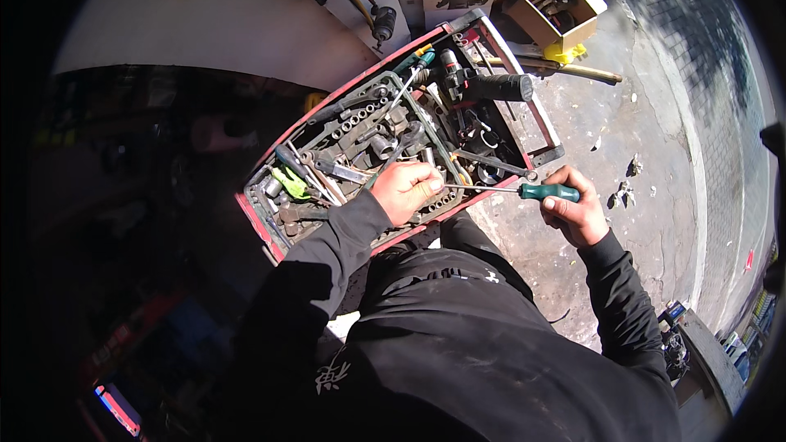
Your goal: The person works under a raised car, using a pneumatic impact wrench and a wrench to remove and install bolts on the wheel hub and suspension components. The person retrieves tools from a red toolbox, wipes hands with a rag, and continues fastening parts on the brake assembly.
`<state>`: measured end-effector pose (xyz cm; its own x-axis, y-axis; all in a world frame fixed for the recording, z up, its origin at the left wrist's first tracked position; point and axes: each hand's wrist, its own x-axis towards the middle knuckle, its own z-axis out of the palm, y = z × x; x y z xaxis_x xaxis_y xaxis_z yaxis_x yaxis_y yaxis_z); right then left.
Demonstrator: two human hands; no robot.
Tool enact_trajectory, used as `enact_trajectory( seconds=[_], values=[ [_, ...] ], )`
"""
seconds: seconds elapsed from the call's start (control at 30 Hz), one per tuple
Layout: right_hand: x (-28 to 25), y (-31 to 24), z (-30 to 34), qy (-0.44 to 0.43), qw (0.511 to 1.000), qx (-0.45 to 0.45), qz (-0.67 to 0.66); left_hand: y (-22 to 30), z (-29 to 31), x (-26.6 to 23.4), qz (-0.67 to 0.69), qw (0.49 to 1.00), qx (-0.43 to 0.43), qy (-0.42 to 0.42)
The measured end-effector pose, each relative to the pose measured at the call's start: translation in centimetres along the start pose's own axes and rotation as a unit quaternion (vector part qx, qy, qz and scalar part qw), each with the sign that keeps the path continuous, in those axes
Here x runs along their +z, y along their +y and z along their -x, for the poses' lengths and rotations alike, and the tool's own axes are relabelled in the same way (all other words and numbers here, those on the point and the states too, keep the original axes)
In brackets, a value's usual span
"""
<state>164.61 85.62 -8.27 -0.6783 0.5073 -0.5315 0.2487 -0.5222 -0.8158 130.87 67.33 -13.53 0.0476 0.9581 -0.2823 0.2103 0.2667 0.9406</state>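
The green-handled screwdriver [536, 191] is what I have in hand, held roughly level in front of the body, at the near right side of the tool tray. I judge it light and stiff: a slim metal shaft that won't bend under finger force, and a hard, rounded handle that tolerates a firm squeeze. Nothing about it looks fragile, though the thin shaft would likely roll or slip between greasy fingers. The handle is the place to take hold for turning; the shaft suits only a light steadying pinch.

My right hand [583, 209] is wrapped around that handle, thumb along its near side. My left hand [407, 192] has thumb and fingers pressed together at the shaft's far end, seemingly pinching it; the tip is hidden, so I can't tell what it meets.

Just beyond the shaft lies a combination wrench [495, 162], one end near the right hand. The red-edged tool tray [254, 225] is crowded with sockets and other tools, and a cordless drill [501, 87] rests at its right. Farther out, a cardboard box [583, 31] sits on the ground.
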Motion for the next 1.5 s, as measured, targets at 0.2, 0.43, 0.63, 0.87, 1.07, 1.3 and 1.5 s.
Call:
enact_trajectory(
  seconds=[0.2, 0.43, 0.63, 0.87, 1.07, 1.3, 1.5],
  values=[
    [-0.1, -3.3, 1.1, -0.171, 0.865, -0.241, 0.406, 2.6, 4.9, 0.6, 0.181, 0.962, -0.186, -0.086],
    [1.7, -2.5, 2.5, -0.141, 0.97, 0.195, 0.025, 4.7, 7.8, -1.4, -0.12, 0.987, 0.095, 0.043],
    [7.5, 2.6, -0.5, -0.129, 0.989, 0.052, 0.049, 0.8, 8.2, 2.3, 0.503, 0.793, -0.181, 0.294],
    [17.9, 8.3, -6.4, -0.276, 0.886, -0.137, 0.347, -1.4, 9.7, 5.7, 0.55, 0.712, -0.101, 0.426],
    [22.6, 10.7, -10.9, -0.194, 0.794, -0.202, 0.54, -5.2, 18.9, 2.2, 0.509, 0.708, -0.124, 0.473],
    [33.7, 14.0, -21.1, -0.024, 0.658, -0.221, 0.72, -5.8, 23.9, 4.2, 0.522, 0.671, -0.095, 0.518],
    [32.2, 12.8, -20.4, -0.004, 0.757, -0.25, 0.604, -4.9, 25.8, 3.2, 0.443, 0.725, -0.132, 0.511]
  ],
)
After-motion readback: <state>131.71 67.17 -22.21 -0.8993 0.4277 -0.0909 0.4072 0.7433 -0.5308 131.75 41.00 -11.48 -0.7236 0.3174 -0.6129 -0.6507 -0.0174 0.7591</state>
